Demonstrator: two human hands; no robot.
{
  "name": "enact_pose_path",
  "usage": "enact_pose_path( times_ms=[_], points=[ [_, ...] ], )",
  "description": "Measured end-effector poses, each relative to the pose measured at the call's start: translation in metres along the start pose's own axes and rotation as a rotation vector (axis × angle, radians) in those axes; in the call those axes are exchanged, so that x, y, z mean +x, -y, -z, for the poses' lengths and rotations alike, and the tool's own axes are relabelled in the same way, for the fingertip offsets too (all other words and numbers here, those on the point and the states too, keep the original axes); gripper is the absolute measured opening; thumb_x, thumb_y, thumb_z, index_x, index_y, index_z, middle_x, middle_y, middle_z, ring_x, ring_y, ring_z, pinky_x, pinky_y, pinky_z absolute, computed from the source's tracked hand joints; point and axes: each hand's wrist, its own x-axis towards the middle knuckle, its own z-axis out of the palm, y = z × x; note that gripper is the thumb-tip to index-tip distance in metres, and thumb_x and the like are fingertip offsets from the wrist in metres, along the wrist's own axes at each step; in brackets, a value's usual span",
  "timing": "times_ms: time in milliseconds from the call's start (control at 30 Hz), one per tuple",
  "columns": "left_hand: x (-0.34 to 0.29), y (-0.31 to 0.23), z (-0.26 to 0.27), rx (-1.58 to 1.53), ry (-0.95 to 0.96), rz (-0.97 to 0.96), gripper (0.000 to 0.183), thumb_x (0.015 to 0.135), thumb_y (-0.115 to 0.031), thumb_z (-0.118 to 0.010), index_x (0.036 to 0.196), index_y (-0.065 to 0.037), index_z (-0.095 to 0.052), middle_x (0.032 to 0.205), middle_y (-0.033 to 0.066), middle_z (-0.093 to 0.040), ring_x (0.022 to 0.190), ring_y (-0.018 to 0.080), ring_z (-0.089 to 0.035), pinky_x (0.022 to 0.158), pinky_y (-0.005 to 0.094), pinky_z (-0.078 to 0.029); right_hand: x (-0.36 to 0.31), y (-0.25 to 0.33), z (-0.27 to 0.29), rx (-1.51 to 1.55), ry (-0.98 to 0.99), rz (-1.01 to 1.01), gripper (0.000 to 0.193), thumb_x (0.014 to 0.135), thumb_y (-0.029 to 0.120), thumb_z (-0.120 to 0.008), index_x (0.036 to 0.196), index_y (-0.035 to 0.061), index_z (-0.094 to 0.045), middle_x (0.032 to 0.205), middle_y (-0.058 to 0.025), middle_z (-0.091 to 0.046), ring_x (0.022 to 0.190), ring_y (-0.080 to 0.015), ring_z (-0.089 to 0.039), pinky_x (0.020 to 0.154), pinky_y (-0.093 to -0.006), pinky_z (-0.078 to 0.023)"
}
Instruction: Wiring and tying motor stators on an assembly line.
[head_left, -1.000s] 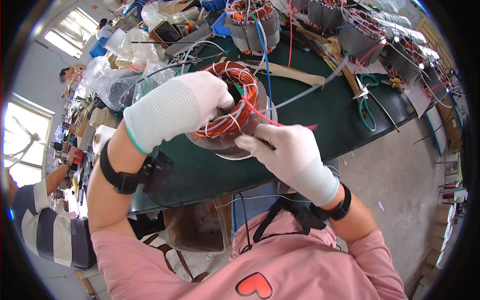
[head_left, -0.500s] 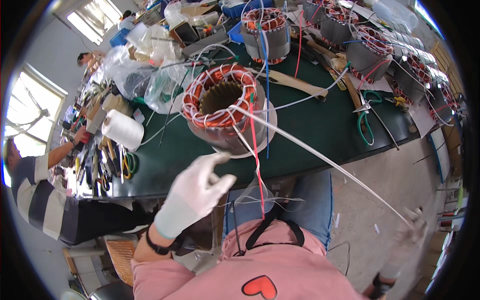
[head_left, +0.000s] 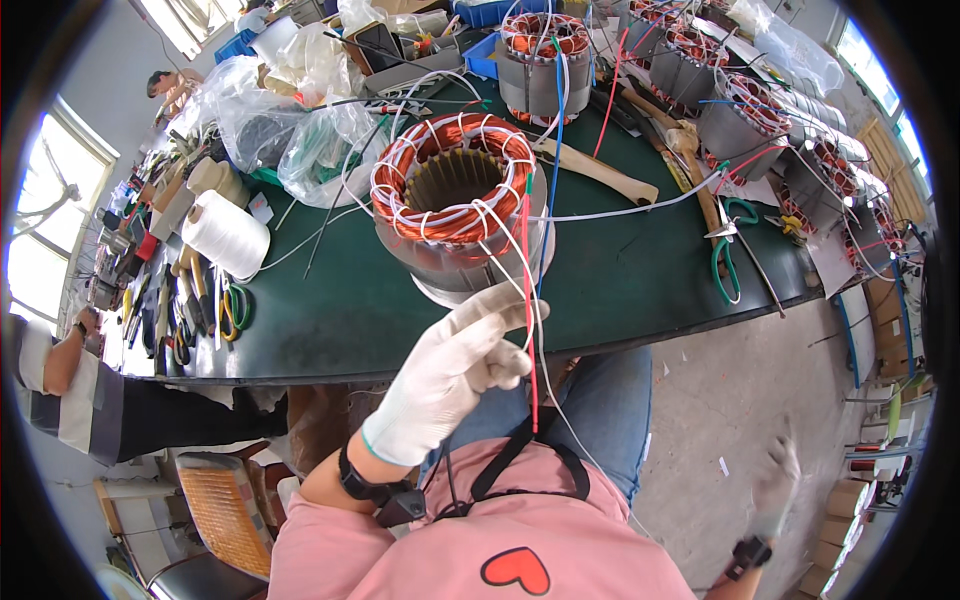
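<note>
In front of me a motor stator (head_left: 455, 250) stands upright on the table, its ring of orange-red copper windings laced with white cord (head_left: 541, 345). The cord hangs slack from the winding's front, past my left fingertips and over my lap. My left hand (head_left: 450, 370), in a white glove, has its fingers bent around the cord just below the stator. A red sleeved lead (head_left: 529, 330) hangs across those fingers. Far out to the right, above the floor, my gloved right hand (head_left: 778, 475) is blurred. Its fingers look spread, with nothing visible in them.
White thread spool (head_left: 227, 235), pliers and scissors (head_left: 237, 308) lie left. More wound stators (head_left: 543, 70) stand at the back and right. A wooden-handled hammer (head_left: 690, 150), wooden stick (head_left: 600, 172) and green-handled scissors (head_left: 728, 250) lie right. A person (head_left: 80, 390) stands left.
My left hand has moved right and up to the cord. The cord, stretched taut to my right hand before, now hangs slack. My right hand has shifted slightly left.
</note>
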Motion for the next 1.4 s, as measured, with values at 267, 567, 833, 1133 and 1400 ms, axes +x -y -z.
enact_pose_path(
  times_ms=[267,567,833,1133,1400],
  points=[
    [0.009,0.019,-0.026,-0.352,-0.185,-0.037,0.019,0.102,-0.015,-0.064,0.12,-0.008,-0.062,0.113,0.0029,-0.067,0.082,0.0097,-0.063,0.07,0.0243,-0.051,0.084,-0.042,-0.371,-0.824,0.554,0.492,0.031,0.088,0.016,-0.075,0.116,0.0045,-0.07,0.09,0.0028,-0.059,0.07,-0.0051,-0.045,0.062,-0.0219,-0.039],
    [0.0,0.006,-0.022,-0.342,-0.279,-0.106,0.018,0.105,-0.02,-0.06,0.117,-0.006,-0.06,0.095,0.0027,-0.066,0.072,0.0111,-0.056,0.062,0.0251,-0.046,0.092,-0.064,-0.363,-0.849,0.528,0.81,0.015,0.078,0.01,-0.083,0.089,0.0062,-0.073,0.087,-0.0092,-0.065,0.074,-0.0213,-0.062,0.069,-0.0326,-0.052],
    [-0.014,0.006,0.001,-0.235,-0.159,-0.041,0.025,0.108,-0.029,-0.053,0.116,-0.007,-0.063,0.083,0.0008,-0.059,0.064,0.0125,-0.047,0.063,0.0274,-0.04,0.01,-0.081,-0.186,-1.351,0.803,0.417,0.013,0.076,0.016,-0.08,0.086,0.0097,-0.075,0.088,-0.0088,-0.067,0.07,-0.0296,-0.067,0.06,-0.0387,-0.054],
    [-0.011,0.007,0.014,-0.279,-0.128,-0.067,0.022,0.106,-0.026,-0.057,0.112,-0.006,-0.065,0.085,0.0047,-0.063,0.072,0.0153,-0.054,0.066,0.03,-0.044,-0.055,-0.129,0.022,-1.564,0.328,-0.259,0.014,0.081,0.018,-0.078,0.085,0.0053,-0.074,0.081,-0.0113,-0.068,0.073,-0.0316,-0.067,0.067,-0.0385,-0.053],
    [-0.014,0.011,0.021,-0.309,-0.122,-0.078,0.023,0.106,-0.026,-0.057,0.114,-0.006,-0.067,0.087,0.0056,-0.066,0.073,0.0162,-0.056,0.066,0.0309,-0.043,-0.067,-0.151,0.155,-2.117,0.5,-0.927,0.029,0.09,0.035,-0.067,0.098,0.0094,-0.078,0.105,-0.0132,-0.076,0.096,-0.0317,-0.074,0.081,-0.0445,-0.057]
  ],
)
